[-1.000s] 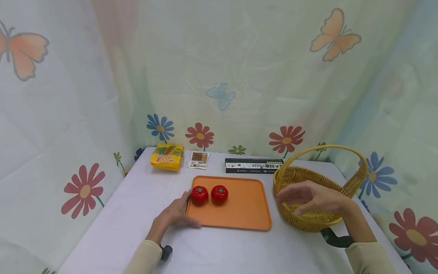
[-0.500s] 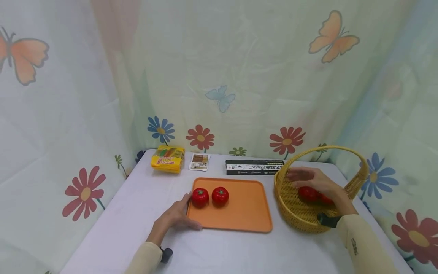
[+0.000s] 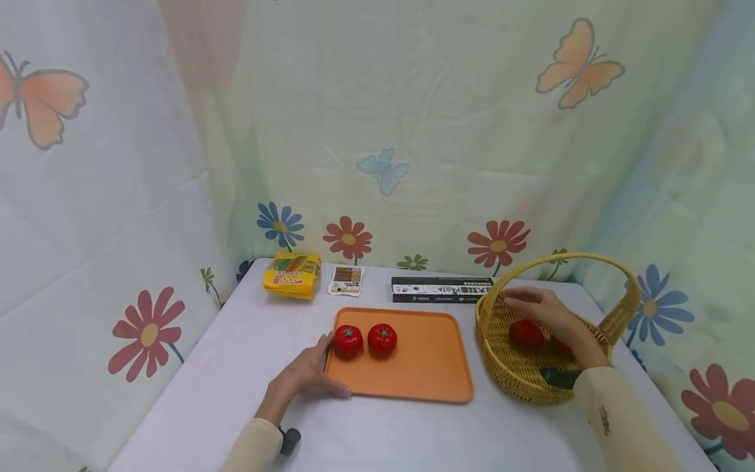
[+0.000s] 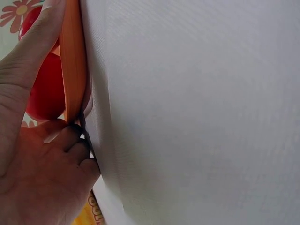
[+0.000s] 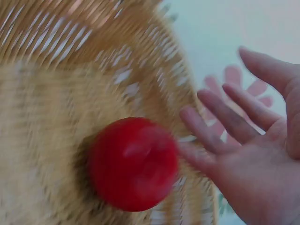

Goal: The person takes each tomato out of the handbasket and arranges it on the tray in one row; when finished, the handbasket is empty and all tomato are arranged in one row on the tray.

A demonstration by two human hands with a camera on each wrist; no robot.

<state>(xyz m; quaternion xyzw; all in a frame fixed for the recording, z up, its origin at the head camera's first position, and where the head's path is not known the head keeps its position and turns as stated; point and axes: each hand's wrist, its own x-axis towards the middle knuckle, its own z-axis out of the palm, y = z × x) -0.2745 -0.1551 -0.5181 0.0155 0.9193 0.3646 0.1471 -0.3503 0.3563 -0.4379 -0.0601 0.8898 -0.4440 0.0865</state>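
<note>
Soft, even light fills the head view, with tiny glints on the tomatoes and a faint shadow on the worktop by the left hand. The left wrist view is dimmer, the worktop a dull grey. In the right wrist view, blur smears the basket (its weave runs to streaks), and the backdrop looks washed out.

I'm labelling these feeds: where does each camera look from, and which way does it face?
Head: on the head, facing forward and down at the orange tray and wicker basket; left hand, right hand and pale sleeves show.
Left wrist: on that wrist, facing the tray's edge and white tabletop; the left hand shows.
Right wrist: on that wrist, facing into the basket at a red tomato; the right hand shows.
Head and left wrist share the tray and left hand.
</note>
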